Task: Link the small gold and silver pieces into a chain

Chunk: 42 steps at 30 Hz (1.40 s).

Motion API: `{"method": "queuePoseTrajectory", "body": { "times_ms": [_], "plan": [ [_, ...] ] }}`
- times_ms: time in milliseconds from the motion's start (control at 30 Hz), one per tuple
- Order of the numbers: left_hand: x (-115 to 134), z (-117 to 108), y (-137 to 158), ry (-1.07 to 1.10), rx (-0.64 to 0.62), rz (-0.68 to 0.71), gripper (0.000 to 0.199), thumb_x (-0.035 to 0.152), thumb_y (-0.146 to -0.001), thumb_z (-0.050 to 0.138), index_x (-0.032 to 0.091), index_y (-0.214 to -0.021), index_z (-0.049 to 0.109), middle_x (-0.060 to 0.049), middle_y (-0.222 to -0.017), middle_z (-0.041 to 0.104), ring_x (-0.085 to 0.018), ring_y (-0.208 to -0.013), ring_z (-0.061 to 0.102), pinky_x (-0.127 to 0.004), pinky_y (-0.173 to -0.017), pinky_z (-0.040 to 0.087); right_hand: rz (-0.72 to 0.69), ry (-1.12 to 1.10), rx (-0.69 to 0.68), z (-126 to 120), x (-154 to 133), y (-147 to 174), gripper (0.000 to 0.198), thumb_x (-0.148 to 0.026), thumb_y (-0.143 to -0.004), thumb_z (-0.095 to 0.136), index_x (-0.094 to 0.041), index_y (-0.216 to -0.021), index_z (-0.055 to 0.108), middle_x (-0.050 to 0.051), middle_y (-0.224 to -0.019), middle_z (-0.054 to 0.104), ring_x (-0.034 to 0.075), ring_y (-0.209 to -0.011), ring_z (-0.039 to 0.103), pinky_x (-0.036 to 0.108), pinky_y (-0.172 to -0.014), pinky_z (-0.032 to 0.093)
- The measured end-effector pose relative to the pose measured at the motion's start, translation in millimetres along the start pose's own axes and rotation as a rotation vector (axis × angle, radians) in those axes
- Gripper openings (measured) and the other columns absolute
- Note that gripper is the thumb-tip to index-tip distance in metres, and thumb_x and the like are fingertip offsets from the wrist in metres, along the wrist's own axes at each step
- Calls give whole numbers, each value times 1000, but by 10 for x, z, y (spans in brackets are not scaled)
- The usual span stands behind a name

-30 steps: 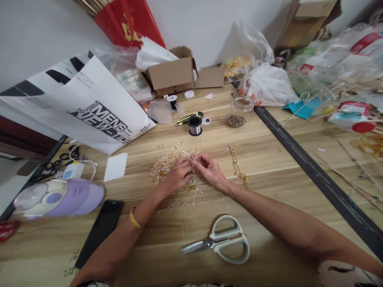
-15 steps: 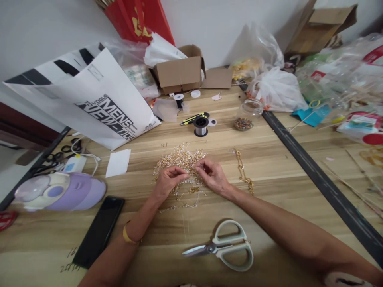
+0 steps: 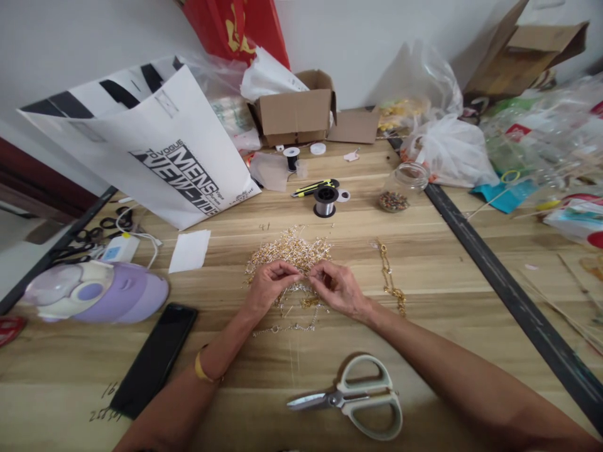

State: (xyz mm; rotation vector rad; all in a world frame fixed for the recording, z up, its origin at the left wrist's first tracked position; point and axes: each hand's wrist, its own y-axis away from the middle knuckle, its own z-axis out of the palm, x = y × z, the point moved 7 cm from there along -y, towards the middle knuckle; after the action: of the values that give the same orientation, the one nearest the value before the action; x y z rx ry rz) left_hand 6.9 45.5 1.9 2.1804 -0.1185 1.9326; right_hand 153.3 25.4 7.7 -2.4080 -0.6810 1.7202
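Observation:
My left hand (image 3: 273, 284) and my right hand (image 3: 336, 287) meet fingertip to fingertip over the near side of a pile of small gold and silver beads or findings (image 3: 289, 246). Both are closed in a pinch; what lies between the fingers is too small to make out. Just below them a silver chain (image 3: 287, 328) is laid out on the table. A gold chain (image 3: 385, 270) lies to the right of my right hand. Nearer to me rest scissors (image 3: 351, 397) with pale handles, and thin clear strands trail down toward their blades.
Beyond the pile are a wire spool (image 3: 325, 202), a yellow-black utility knife (image 3: 315, 187) and a glass jar of beads (image 3: 396, 196). At left lie a black phone (image 3: 155, 358), a purple bottle (image 3: 122, 292) and a white paper bag (image 3: 183, 157). Cardboard boxes (image 3: 294, 116) and plastic bags (image 3: 452, 150) line the back.
My right hand has come closer to my left, so the fingertips nearly touch. The whole view has shifted slightly; the objects on the table keep their places.

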Motion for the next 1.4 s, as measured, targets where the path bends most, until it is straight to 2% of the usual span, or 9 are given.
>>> {"method": "queuePoseTrajectory", "body": {
  "times_ms": [267,667,1400],
  "plan": [
    [20,-2,10,-24,2,46,16,25,-66,75,12,-71,67,-3,-70,69,-14,-67,63,-24,-67,50,-47,76,-71,47,-57,-2,9,-22,-84,52,-18,-78,55,-1,-62,52,9,-51,44,22,-48,35],
    [26,7,33,-58,-1,138,11,21,-69,72,12,-73,67,-5,-74,70,-15,-69,64,-25,-68,51,-108,95,-98,72,-102,-10,6,-14,-81,52,-16,-76,54,-2,-61,48,8,-51,40,19,-47,32],
    [29,14,36,-84,-7,169,9,19,-70,71,12,-74,67,-6,-73,69,-15,-69,64,-26,-68,51,-91,76,-109,77,-110,-19,6,-13,-80,51,-15,-75,54,-2,-62,49,7,-51,41,19,-47,32]
  ]
}}
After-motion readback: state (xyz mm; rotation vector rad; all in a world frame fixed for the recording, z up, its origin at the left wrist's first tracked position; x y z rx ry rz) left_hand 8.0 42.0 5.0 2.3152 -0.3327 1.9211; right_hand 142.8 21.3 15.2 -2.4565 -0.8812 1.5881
